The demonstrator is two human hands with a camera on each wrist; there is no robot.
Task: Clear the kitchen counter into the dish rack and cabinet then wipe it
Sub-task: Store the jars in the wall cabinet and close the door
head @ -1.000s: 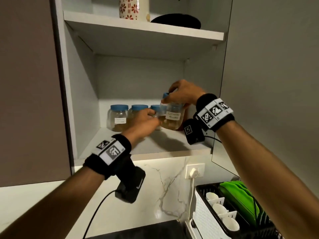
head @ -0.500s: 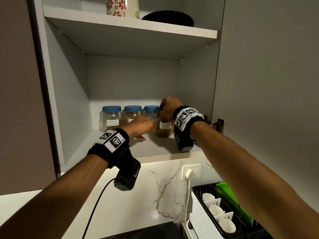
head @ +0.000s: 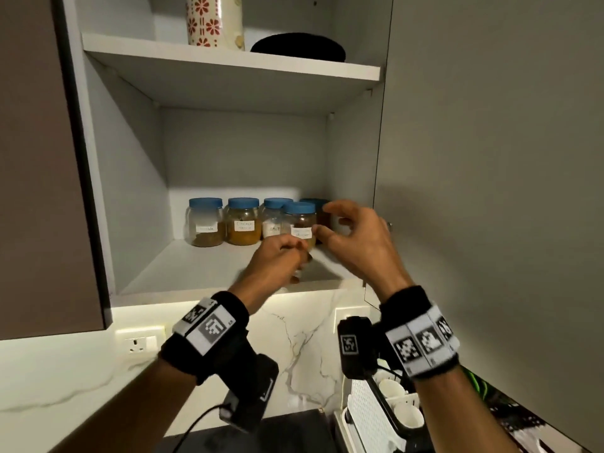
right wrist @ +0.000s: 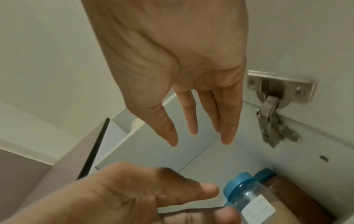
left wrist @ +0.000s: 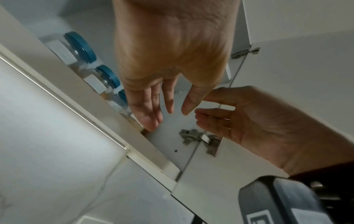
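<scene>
The open cabinet's lower shelf (head: 183, 276) holds several blue-lidded jars in a row. One labelled jar (head: 299, 223) stands a little in front of the row, and is also visible as the jar (right wrist: 247, 194) at the bottom of the right wrist view. My left hand (head: 287, 253) hovers just below and in front of it, fingers relaxed and holding nothing. My right hand (head: 333, 223) is beside the jar's right side, fingers spread, not touching it. The left hand (left wrist: 162, 109) and right hand (right wrist: 197, 136) both show empty palms. More jars (left wrist: 80, 48) line the shelf at the left.
The cabinet door (head: 490, 191) stands open on the right, close to my right wrist. The upper shelf carries a floral canister (head: 214, 19) and a black dish (head: 297, 49). Below right is a dish rack (head: 369, 416) with cups. A wall socket (head: 140, 343) sits on the marble backsplash.
My right hand has let go of the jar it set on the shelf and drawn back. The left hand has also pulled away from the jars towards the shelf's front.
</scene>
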